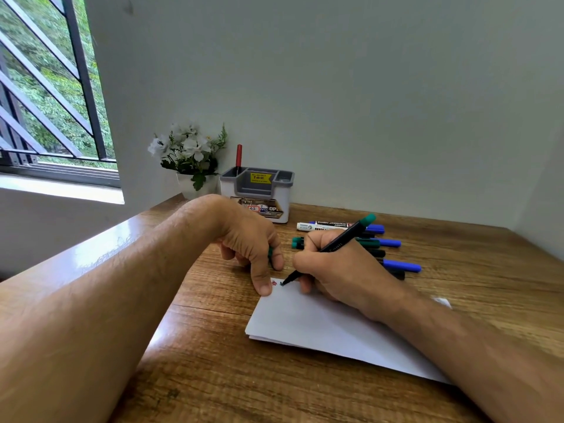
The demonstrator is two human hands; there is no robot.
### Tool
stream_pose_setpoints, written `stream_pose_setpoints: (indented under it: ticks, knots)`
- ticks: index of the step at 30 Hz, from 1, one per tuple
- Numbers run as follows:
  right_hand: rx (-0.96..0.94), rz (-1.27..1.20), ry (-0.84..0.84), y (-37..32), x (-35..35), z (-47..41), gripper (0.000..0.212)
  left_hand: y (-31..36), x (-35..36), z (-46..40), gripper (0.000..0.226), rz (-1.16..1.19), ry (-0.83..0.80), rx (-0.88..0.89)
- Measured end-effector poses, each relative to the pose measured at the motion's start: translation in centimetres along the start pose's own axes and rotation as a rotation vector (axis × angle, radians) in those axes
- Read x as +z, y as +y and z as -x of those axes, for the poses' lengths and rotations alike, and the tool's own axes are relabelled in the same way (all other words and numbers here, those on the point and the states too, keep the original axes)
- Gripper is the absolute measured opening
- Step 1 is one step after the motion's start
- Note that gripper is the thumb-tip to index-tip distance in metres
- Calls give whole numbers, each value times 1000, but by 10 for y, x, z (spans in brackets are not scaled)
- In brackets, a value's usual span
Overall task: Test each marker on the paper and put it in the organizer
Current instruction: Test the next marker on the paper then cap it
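Note:
My right hand (341,270) grips a black marker with a green end (351,235), its tip touching the top left corner of the white paper (308,322) beside a small red mark (274,283). My left hand (250,239) presses a fingertip on the paper's corner and holds a green cap (270,253) in its curled fingers. The white and grey organizer (259,193) stands at the back by the wall, with one red marker (238,155) upright in it. Several markers (387,244), blue, green and black, lie behind my right hand.
A white pot of white flowers (189,154) stands left of the organizer in the corner. The wooden table (213,377) meets walls at the back and right. A barred window (45,87) is at the far left.

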State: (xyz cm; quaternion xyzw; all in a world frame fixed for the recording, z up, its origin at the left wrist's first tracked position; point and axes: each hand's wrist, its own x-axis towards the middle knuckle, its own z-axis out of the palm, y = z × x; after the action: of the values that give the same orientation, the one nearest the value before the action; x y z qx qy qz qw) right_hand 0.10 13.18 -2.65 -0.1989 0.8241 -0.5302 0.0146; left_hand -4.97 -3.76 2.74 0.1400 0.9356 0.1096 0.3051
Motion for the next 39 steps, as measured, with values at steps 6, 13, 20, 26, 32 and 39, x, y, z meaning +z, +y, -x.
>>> stream_pose_setpoints:
  ticks: [6, 13, 20, 26, 32, 39]
  knots:
    - [13, -4, -3, 0, 0, 0, 24, 0, 0, -3, 34, -1, -9, -1]
    - [20, -120, 0, -2, -4, 5, 15, -8, -3, 2, 41, 127, -39, 46]
    - [-58, -282, 124, -14, -16, 8, 48, -13, -1, -1, 26, 527, -1, 208]
    - [-96, -413, 218, -19, -25, 11, 26, -11, 2, -10, 28, 775, 102, 306]
    - [-167, -447, 285, -17, -30, 10, 17, -11, 2, -21, 29, 1200, 196, 481]
    - [-202, -592, 385, -12, -33, 10, 22, -10, 1, -27, 30, 1410, 373, 644]
